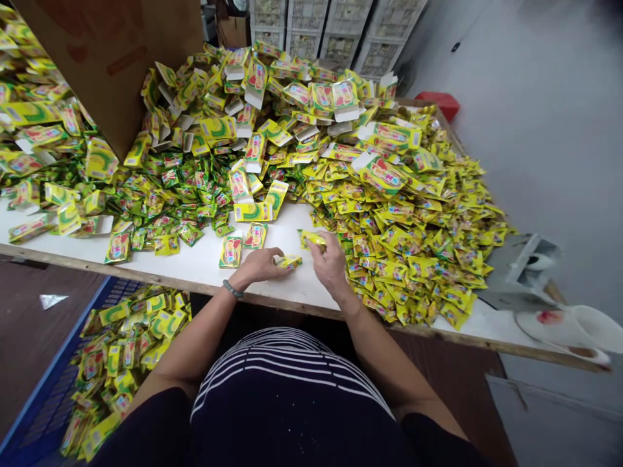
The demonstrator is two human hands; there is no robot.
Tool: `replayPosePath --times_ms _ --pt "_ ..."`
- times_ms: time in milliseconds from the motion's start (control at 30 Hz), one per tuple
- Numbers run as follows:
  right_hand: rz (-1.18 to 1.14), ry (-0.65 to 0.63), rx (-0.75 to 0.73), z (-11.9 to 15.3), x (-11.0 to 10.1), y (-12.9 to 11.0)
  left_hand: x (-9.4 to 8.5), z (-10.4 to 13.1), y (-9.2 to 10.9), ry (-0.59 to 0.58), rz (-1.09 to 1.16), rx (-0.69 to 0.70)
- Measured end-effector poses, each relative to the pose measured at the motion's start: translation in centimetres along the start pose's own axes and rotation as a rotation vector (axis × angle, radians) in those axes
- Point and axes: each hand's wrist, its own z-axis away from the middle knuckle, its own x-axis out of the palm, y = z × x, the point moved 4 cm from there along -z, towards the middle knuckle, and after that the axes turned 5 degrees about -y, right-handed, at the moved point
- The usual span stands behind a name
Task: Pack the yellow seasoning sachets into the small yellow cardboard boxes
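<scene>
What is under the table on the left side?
Under the table edge on the left sits a blue crate with yellow-green packets piled inside. How deep the pile goes, and the crate's far end under the tabletop, are hidden.

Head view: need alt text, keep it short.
A person's left hand and right hand each grip a small yellow-green foil sachet at the near edge of a white worktable heaped with matching sachets and folded yellow cartons. A blue plastic crate of filled cartons sits on the floor at left.
</scene>
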Motion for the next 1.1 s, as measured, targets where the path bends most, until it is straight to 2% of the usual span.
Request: replayPosePath --times_ms 67,133,233,300,333,433,533,633,700,767,833,900,967,1100 --pt "0.018 -0.138 -0.079 0.2 1.7 -1.3 0.0 0.3 -0.6 -0.047 0.145 -0.071" --pt "0.054 -0.199 -0.072 0.8 3.1 -1.6 -0.1 0.8 -1.2 -0.056 0.334 -0.141" --pt "0.092 -0.131 0.064 1.8 4.0 -0.6 0.3 1.8 -1.6 -0.15 0.712 -0.136" --pt "0.088 -0.084 0.165 2.1 4.2 0.3 0.6 2.3 -1.4 -0.178 0.883 -0.041" --pt "0.082 -0.076 0.204 2.3 4.3 0.6 0.8 2.4 -1.3 -0.156 0.917 0.013" --pt "0.051 -0.088 0.24 2.4 4.5 1.0 1.2 2.3 -1.5 0.006 0.829 0.11" --pt "-0.013 -0.061 0.243 2.5 3.4 1.0 0.8 2.0 -1.9 0.153 0.544 0.12" --pt "-0.111 0.038 0.279 1.6 0.6 0.8 -0.2 2.2 -1.9 0.164 0.275 0.122" --pt "-0.16 0.03 0.201 0.1 -1.3 -0.1 -0.6 2.3 -1.8 0.141 0.185 0.122" --pt "-0.138 -0.12 0.065 -1.5 -2.2 -1.5 -0.5 2.5 -1.8 0.115 0.168 0.12" --pt "-0.086 -0.38 -0.045 -2.8 -2.0 -2.6 0.1 2.5 -2.0 0.078 0.207 0.124" --pt "-0.009 -0.576 -0.093 -3.5 -1.5 -3.1 0.8 2.6 -2.2 0.021 0.272 0.135" --pt "0.075 -0.673 -0.109 -3.9 -0.9 -3.4 1.3 2.8 -2.2 -0.02 0.344 0.154" --pt "0.194 -0.768 -0.221 -4.3 0.4 -4.4 1.3 3.2 -1.9 -0.038 0.469 0.186"
